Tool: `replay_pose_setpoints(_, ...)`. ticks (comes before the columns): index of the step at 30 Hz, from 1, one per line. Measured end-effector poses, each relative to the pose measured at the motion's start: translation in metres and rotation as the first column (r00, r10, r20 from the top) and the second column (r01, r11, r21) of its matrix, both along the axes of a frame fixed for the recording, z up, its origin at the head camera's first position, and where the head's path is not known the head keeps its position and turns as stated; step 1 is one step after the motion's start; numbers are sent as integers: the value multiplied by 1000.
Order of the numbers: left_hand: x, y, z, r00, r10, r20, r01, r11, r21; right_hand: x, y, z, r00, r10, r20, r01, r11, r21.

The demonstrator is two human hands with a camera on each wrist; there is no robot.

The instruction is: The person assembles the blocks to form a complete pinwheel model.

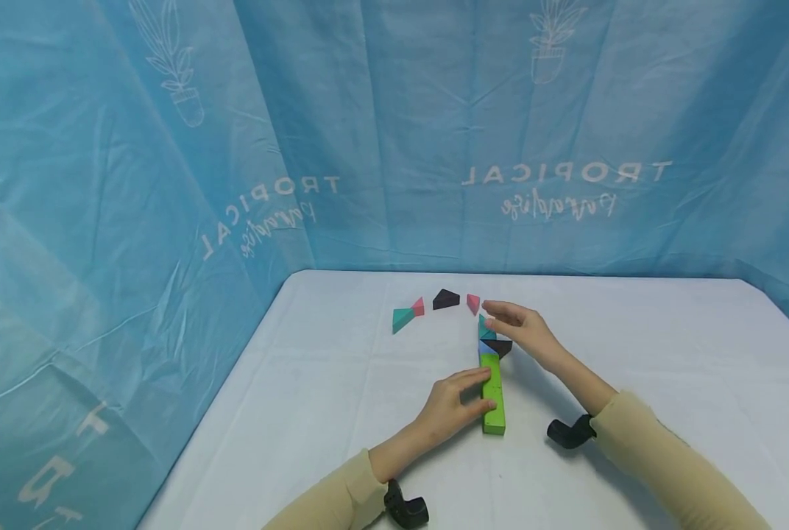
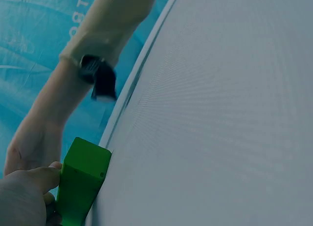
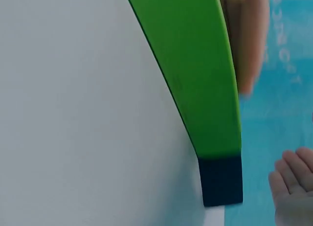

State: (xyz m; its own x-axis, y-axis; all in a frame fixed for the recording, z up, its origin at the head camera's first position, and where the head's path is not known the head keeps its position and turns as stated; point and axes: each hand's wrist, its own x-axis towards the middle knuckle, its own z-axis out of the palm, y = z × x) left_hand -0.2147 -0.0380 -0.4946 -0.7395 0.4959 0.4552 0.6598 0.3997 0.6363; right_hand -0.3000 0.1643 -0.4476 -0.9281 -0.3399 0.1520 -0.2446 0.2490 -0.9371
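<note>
In the head view a green bar (image 1: 493, 412) lies lengthwise on the white table, a seam partway along it. My left hand (image 1: 450, 405) reaches over from the left, its thumb and fingertips touching the bar with a gap between them. Beyond the bar's far end lie a blue piece (image 1: 486, 348), a black triangle (image 1: 503, 347) and a teal piece (image 1: 487, 331). My right hand (image 1: 527, 330) hovers at the teal piece, fingers loosely bent and thumb beside it. The left wrist view shows the green bar's near end (image 2: 87, 160); the right wrist view shows the bar's side (image 3: 195, 79).
A pink piece (image 1: 473, 303), a black block (image 1: 446, 299), another pink piece (image 1: 419, 306) and a teal triangle (image 1: 402, 319) form a curve toward the back. Blue printed curtains (image 1: 434, 132) hang behind and left of the table.
</note>
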Motion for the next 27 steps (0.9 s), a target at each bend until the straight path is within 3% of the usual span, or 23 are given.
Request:
replay_pose_setpoints(6,0,-1,1,1000,-3,18,3,1000,2,42,1,-7,999,33,0,-33,998,-49)
replay_pose_setpoints(12,0,-1,1,1000,1,7,-1,1000,14,65,5,-19,999,44,-8,-44,999,-31)
replay_pose_setpoints(17,1,-1,2,1000,-1,21,0,1000,16,77,7,-29,995,66,-71,-67,998,-11)
replay_pose_setpoints(27,2,1,2,1000,-6,23,6,1000,18,83,11,-49,986,16,-164,1,994,106)
